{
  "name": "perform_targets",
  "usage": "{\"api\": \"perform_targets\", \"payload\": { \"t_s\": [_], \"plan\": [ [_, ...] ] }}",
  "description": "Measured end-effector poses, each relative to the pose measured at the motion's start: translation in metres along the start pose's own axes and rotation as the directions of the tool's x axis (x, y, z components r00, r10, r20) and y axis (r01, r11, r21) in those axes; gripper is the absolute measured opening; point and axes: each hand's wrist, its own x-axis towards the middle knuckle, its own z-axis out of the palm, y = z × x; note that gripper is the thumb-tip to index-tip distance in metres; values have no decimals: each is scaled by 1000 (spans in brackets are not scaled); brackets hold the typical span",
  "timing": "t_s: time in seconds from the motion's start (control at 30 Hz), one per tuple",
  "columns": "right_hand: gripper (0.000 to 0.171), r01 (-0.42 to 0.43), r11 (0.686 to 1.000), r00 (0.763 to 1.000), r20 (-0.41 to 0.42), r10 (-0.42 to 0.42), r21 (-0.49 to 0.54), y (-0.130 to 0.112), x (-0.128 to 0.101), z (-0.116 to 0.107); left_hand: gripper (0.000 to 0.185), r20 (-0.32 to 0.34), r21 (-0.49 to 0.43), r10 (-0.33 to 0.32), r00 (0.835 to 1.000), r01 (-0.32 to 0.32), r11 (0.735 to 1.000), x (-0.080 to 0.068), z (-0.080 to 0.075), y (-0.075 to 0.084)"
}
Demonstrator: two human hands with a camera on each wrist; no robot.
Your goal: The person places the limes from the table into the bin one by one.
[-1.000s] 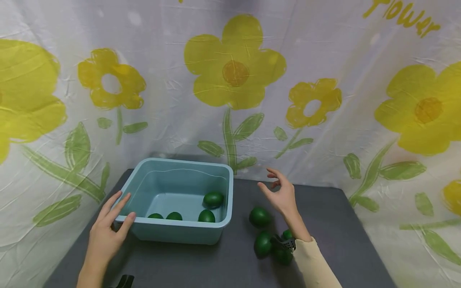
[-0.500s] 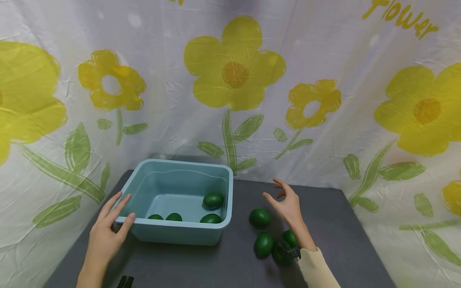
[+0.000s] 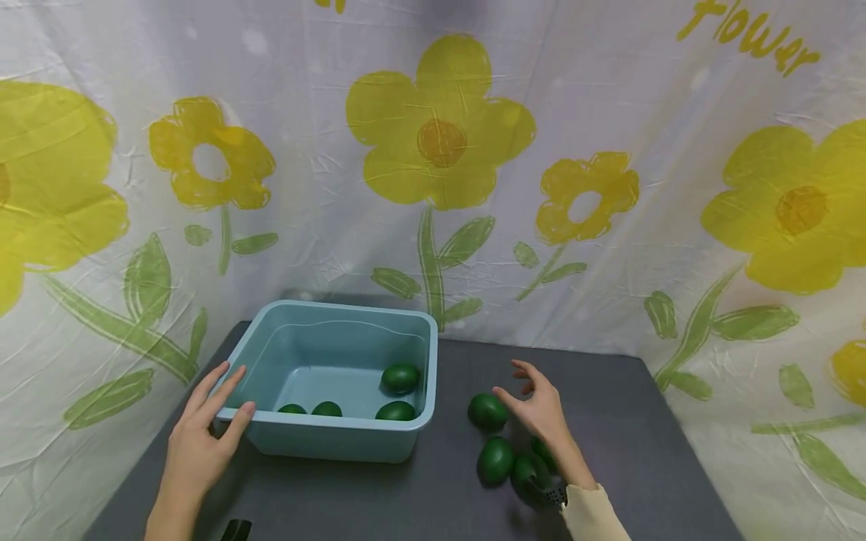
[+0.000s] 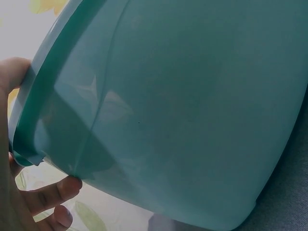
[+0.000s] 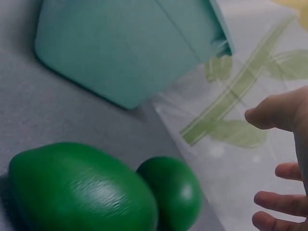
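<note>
A light-blue plastic tub (image 3: 331,423) stands on the left of the table. Inside it lie several smooth dark-green oval fruits (image 3: 401,378), some partly hidden by the front wall. At its front left corner my left hand (image 3: 199,439) holds the rim, thumb over the front edge; the left wrist view shows fingertips (image 4: 70,185) against the outer side. Right of the tub, several more green fruits (image 3: 496,460) lie grouped. My right hand (image 3: 543,409) hovers beside the farthest fruit (image 3: 485,412), thumb and fingers spread, nothing between them. My forearm partly covers another fruit (image 3: 543,453).
The dark grey table (image 3: 352,496) runs back to a white cloth (image 3: 304,248) printed with yellow flowers, which hangs behind and at both sides. A small black object (image 3: 236,530) shows at the bottom edge, near my left forearm.
My right hand has come down and nearer, toward the farthest loose fruit. In the tub, the front right fruit has rolled slightly and settled. My left hand has stayed at the rim.
</note>
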Motion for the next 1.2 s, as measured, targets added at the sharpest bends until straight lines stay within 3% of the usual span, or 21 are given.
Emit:
{"api": "perform_targets", "payload": {
  "t_s": [0.63, 1.2],
  "plan": [
    [71, 9, 999, 999, 50, -7, -42, 21, -16, 23, 59, 4, 19, 8, 1000, -8, 1000, 1, 0, 0],
    [52, 86, 986, 995, 67, -77, -145, 26, -18, 31, 58, -5, 14, 11, 1000, -11, 1000, 0, 2, -2]
  ]
}}
